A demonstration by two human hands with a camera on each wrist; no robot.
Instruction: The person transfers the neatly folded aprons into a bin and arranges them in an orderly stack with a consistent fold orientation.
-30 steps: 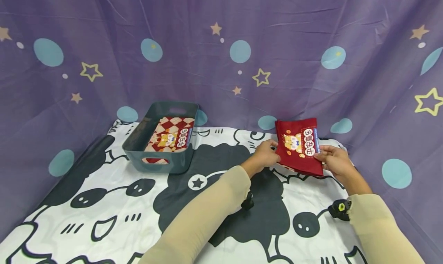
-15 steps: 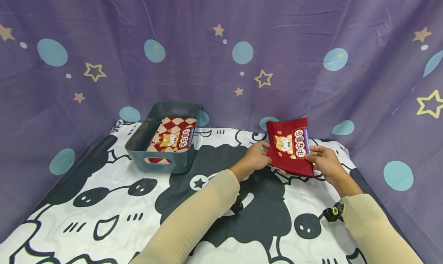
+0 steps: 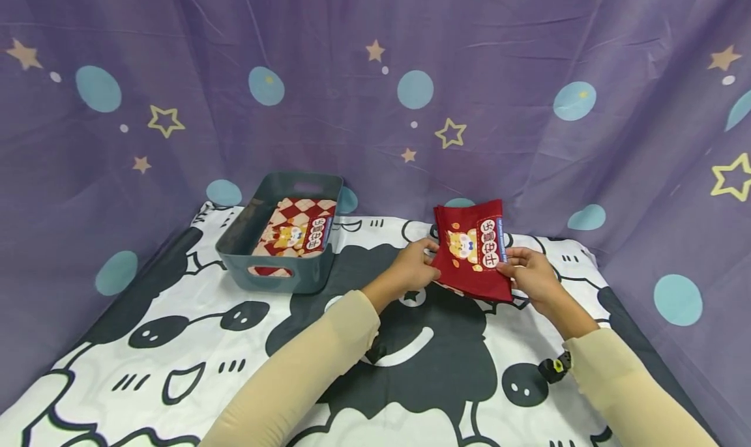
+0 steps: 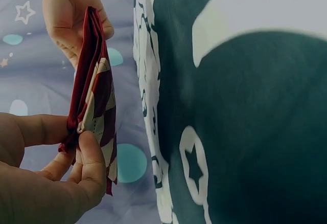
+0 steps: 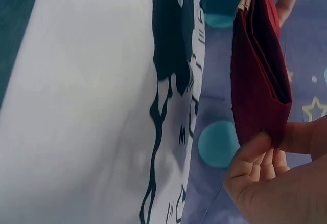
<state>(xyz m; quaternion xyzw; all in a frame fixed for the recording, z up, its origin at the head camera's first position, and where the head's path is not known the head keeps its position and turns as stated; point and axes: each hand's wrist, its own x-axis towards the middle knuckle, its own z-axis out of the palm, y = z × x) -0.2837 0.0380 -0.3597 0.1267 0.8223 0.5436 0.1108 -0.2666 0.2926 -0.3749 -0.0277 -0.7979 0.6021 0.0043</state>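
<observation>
A folded red cloth (image 3: 457, 274) with a cartoon animal and large white-backed characters on its face is held up at the back right of the table in the head view. My left hand (image 3: 411, 266) pinches its left edge. On the opposite edge, my right hand (image 3: 532, 281) grips the lower corner between thumb and fingers. From the left wrist view, the folded cloth (image 4: 89, 86) appears edge-on, its layers stacked, with a red-and-cream checked underside. In the right wrist view its folds (image 5: 263, 55) gape slightly at the top.
A grey-green plastic bin (image 3: 299, 281) stands at the back left, with a similar red-and-cream checked folded cloth (image 3: 302, 210) inside. The table wears a cartoon-print black and white cover (image 3: 411, 369). A purple curtain (image 3: 352, 141) hangs close behind.
Both hands have carried the folded red cloth leftward, keeping their grip on its two edges. The view has shifted slightly; the bin stays in place on the table.
</observation>
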